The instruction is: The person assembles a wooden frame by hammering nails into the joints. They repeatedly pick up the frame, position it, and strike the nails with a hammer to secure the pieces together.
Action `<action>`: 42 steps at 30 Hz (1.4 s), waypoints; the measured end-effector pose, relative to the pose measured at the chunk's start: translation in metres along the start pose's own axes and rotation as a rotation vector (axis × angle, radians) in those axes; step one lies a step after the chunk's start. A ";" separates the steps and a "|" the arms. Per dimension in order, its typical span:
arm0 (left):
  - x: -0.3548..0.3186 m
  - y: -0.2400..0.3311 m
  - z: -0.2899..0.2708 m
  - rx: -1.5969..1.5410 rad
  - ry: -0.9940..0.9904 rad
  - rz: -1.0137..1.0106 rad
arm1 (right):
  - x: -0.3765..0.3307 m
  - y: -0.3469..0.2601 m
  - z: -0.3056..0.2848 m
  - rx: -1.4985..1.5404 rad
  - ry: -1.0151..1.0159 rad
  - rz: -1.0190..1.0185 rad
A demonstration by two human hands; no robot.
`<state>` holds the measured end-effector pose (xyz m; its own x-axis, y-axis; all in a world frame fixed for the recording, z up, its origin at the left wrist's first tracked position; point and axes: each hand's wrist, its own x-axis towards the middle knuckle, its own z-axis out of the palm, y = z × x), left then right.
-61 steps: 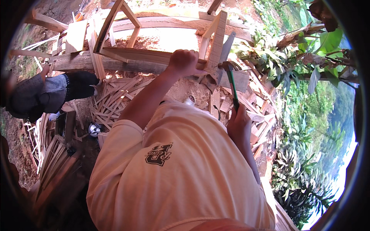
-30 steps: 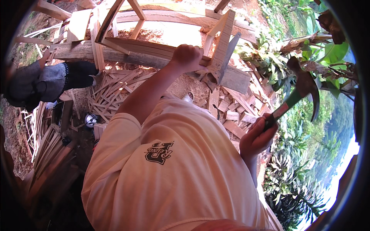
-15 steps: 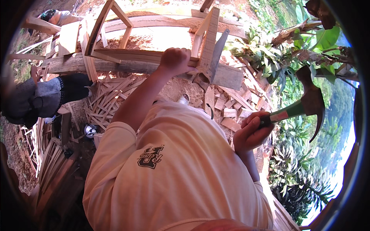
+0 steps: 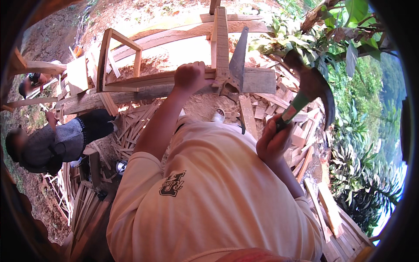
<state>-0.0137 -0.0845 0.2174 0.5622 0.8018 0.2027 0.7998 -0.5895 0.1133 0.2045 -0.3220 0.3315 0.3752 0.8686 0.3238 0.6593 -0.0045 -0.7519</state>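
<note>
My left hand point(image 4: 190, 77) is closed around the long rail of a wooden frame point(image 4: 152, 81), close to its right-hand upright point(image 4: 222, 43). The frame stands on a thick plank bench point(image 4: 258, 81). In my right hand point(image 4: 276, 139) is a claw hammer point(image 4: 307, 89) with a green and black handle, raised off to the right with its head up and away from the frame. A handsaw point(image 4: 238, 56) rests beside the upright, its blade pointing away from me and its handle point(image 4: 230, 88) at the bench's near edge.
A person in dark clothes point(image 4: 65, 139) stands at the left, and another person point(image 4: 32, 83) is farther back. Wood offcuts point(image 4: 135, 124) litter the ground below the bench. Stacked strips point(image 4: 87, 205) lie at lower left, boards point(image 4: 331, 214) at lower right. Leafy plants point(image 4: 358, 166) line the right side.
My right hand and the hammer have shifted left, nearer my body, with the hammer more upright. My left hand keeps its hold on the rail. The whole view has turned a little.
</note>
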 end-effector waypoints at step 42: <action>0.002 0.005 -0.006 -0.020 -0.018 -0.019 | 0.022 0.000 0.010 -0.151 -0.146 -0.045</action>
<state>-0.0100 -0.0863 0.2241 0.5511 0.8141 0.1828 0.8058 -0.5762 0.1366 0.2060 -0.2976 0.3333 0.2521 0.9322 0.2598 0.7675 -0.0291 -0.6404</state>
